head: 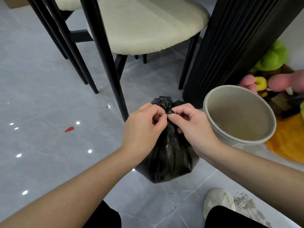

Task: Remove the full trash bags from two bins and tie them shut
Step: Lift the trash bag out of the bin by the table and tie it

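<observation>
1. Your left hand [144, 127] and right hand [192, 125] meet at frame centre, both pinched closed on the neck of the black bag [169, 155].
2. The knot [169, 111] sits between your fingertips; a gathered tuft of plastic stands above it, toward 12 o'clock.
3. The bag body hangs below the grip, toward 6 o'clock, bulging between your wrists over the grey floor [49, 145]. Cannot tell whether its base touches the tiles.
4. The bin [266, 139] stands at 3 o'clock from the bag, just beside your right hand, mouth tilted toward you, no liner in it.
5. Chair [148, 30] at 12 o'clock. Red scrap [69, 129] at 9 o'clock, well apart. Shoe [217, 201] at 5 o'clock.
</observation>
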The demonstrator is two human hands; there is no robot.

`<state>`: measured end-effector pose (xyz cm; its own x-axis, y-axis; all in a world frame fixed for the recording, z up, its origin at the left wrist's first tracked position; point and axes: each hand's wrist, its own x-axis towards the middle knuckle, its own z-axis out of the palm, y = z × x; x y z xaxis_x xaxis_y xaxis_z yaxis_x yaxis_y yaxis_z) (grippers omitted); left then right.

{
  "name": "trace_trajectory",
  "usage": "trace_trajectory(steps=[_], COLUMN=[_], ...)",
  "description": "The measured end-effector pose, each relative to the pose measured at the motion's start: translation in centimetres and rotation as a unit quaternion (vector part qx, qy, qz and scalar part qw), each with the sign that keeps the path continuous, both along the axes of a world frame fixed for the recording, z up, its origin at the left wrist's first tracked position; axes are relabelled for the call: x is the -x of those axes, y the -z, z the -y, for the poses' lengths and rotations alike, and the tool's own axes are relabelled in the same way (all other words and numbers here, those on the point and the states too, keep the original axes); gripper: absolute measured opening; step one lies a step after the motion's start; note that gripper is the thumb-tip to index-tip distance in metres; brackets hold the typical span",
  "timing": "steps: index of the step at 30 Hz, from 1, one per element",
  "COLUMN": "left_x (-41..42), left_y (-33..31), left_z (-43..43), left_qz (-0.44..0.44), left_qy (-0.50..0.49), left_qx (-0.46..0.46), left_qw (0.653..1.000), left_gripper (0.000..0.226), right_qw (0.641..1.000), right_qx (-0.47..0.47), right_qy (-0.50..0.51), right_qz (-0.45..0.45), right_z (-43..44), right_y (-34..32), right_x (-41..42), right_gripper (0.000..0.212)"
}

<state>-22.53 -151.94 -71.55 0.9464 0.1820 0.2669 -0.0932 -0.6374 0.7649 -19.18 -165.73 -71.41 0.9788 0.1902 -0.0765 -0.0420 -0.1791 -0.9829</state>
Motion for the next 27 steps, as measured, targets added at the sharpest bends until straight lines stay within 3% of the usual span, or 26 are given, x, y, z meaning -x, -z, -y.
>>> trace_trajectory(steps=[11,17,22,27], left_x=[-0.8,-1.0,-1.0,-1.4], left_y=[0.8,1.6,2.3,2.2], left_z=[-1.1,-1.2,-1.6,-2.0], left_qz=[0.003,0.041,0.101,0.14], left_qy=[0.055,0.068,0.092,0.106], left_qx=[-0.054,-0.132,-0.243,-0.295], left_qw=[0.997,0.988,0.96,0.939], left_gripper=[0.006,0.01,0.014,0.014], right_qw=[0.978,0.97,0.969,0.965], right_qx=[-0.042,-0.096,-0.088,-0.074], right_qy=[-0.144,-0.104,-0.059,-0.046], right_qz=[-0.144,-0.199,-0.225,-0.248], right_z=[1.3,0.8,0.5,0.0], right_y=[0.4,0.9,1.0,0.5], right_x=[-1.2,-0.9,-1.1,-1.3], right_gripper=[0.01,0.02,0.02,0.017])
